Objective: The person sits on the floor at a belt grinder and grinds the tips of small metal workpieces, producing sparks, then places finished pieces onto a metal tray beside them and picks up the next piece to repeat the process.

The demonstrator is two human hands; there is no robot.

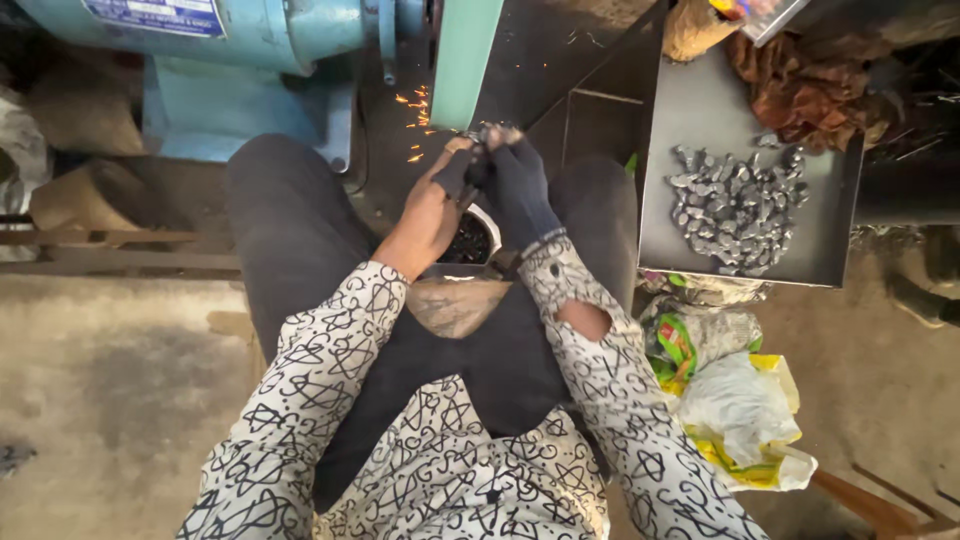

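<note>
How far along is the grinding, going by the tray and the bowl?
Done or waiting, unclear which: a heap of small grey metal pieces lies in the dark metal tray. In hand: both hands, left and gloved right, press a small metal piece to the green grinding belt, throwing sparks. The bowl of dark pieces sits between the knees.

My two hands, left hand (430, 205) and right hand (515, 185), press a small metal piece (485, 133) against the green grinding belt (465, 60); sparks (415, 115) fly.

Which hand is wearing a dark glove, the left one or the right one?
The right hand wears the dark glove. The left hand is mostly bare, dark only at the fingertips.
</note>
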